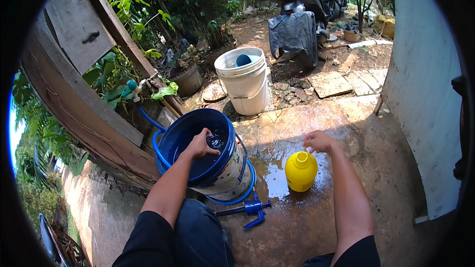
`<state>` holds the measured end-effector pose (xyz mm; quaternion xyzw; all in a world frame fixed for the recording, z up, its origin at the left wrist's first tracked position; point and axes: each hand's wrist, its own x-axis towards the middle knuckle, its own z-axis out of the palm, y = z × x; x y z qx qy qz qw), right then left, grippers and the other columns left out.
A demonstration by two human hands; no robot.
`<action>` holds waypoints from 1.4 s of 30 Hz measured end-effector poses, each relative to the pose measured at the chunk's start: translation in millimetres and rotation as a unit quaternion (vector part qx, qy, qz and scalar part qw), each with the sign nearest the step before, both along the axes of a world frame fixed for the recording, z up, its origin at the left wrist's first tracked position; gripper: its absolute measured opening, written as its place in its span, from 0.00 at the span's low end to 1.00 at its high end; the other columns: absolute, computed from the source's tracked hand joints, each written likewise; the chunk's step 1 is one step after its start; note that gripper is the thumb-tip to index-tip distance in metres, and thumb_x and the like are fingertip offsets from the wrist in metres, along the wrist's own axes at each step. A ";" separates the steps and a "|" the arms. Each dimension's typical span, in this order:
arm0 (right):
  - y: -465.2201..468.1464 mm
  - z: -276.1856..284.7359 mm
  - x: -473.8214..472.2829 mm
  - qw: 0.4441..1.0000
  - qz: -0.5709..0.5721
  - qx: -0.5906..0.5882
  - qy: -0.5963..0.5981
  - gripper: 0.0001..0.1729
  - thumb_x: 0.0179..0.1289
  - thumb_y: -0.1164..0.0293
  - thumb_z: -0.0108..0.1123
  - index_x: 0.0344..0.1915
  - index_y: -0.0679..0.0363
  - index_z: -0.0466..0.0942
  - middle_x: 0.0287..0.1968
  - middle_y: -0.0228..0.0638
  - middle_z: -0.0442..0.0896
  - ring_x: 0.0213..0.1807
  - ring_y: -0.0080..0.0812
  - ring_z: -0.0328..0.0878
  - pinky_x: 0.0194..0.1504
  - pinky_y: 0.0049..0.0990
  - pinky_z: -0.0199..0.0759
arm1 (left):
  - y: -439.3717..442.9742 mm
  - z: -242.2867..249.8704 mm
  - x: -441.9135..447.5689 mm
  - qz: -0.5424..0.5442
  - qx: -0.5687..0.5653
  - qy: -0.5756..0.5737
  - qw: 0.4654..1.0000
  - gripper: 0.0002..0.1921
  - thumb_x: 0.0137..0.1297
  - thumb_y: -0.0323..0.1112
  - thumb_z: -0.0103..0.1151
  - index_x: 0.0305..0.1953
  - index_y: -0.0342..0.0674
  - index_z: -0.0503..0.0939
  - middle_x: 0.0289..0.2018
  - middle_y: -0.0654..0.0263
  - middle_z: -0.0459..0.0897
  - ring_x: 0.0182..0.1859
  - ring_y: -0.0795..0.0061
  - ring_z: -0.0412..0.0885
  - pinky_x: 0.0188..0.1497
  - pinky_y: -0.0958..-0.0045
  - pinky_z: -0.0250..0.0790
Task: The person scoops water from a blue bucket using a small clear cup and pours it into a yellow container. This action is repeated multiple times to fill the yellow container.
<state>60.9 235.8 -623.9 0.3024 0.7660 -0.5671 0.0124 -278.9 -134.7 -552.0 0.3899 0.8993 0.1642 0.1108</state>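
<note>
My left hand (pixel 202 144) is over the mouth of a bucket with a blue rim (pixel 174 115) and dark water in it. Its thumb and fingers curve around a glinting patch; whether that is a clear cup or rippling water I cannot tell. A yellow plastic sprayer bottle (pixel 301 174) stands upright and uncapped on the wet floor. Just above and right of its neck is my right hand (pixel 319 141), fingers bent; whether it touches the bottle is unclear. Between bucket and my knee lies the blue pump sprayer head (pixel 254 207) with its dark tube.
A blue hose (pixel 254 178) loops around the bucket from a tap (pixel 131 88). Beyond stands a white bucket (pixel 243 92) with a blue dipper (pixel 245 59) inside. A wooden post (pixel 92 115) rises at left, a pale panel (pixel 426 81) at right. A motorcycle (pixel 300 3) is parked behind.
</note>
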 end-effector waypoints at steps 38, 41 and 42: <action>-56.3 73.0 -34.2 0.929 0.213 -0.147 0.264 0.50 0.62 0.76 0.80 0.81 0.57 0.63 0.69 0.37 0.80 0.64 0.30 0.82 0.63 0.31 0.81 | 128.6 59.5 200.3 -0.130 0.208 -0.045 0.968 0.47 0.61 0.51 0.82 0.73 0.30 0.70 0.59 0.47 0.88 0.63 0.54 0.86 0.66 0.58 0.77; -38.5 63.6 -13.2 0.927 0.183 -0.199 0.259 0.44 0.63 0.79 0.79 0.77 0.57 0.70 0.70 0.33 0.80 0.66 0.28 0.80 0.68 0.32 0.78 | 130.6 37.7 213.7 -0.170 0.270 -0.066 0.945 0.54 0.64 0.52 0.81 0.80 0.32 0.59 0.59 0.43 0.87 0.63 0.52 0.85 0.67 0.57 0.77; -31.8 61.8 -6.6 0.937 0.164 -0.192 0.241 0.45 0.62 0.79 0.80 0.77 0.57 0.69 0.70 0.32 0.79 0.69 0.29 0.78 0.70 0.33 0.76 | 129.1 28.6 219.0 -0.178 0.230 -0.038 0.956 0.58 0.69 0.51 0.76 0.84 0.33 0.45 0.68 0.35 0.78 0.65 0.45 0.84 0.68 0.53 0.76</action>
